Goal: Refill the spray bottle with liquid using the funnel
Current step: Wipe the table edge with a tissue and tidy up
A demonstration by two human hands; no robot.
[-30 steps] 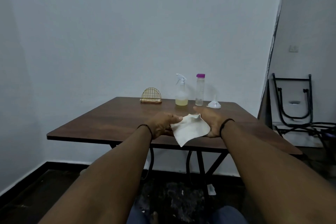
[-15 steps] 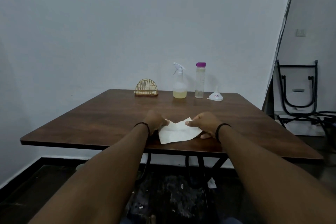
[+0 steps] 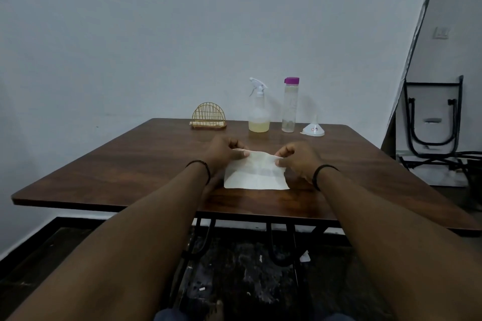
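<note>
Cloth [image 3: 257, 173] on table [image 3: 130, 164]: left hand [image 3: 224, 151] and right hand [image 3: 300, 157] fingers pinch its far corners. Spray bottle [image 3: 258, 109], funnel [image 3: 314, 130] beyond.

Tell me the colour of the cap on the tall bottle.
Purple cap, on the tall bottle; head view.

We had a dark brown woodgrain counter [image 3: 130, 164], a cream cloth [image 3: 254, 176], pale yellow liquid in the clear spray bottle [image 3: 258, 112], a purple-capped bottle [image 3: 290, 105], and a gold wire holder [image 3: 208, 116].
</note>
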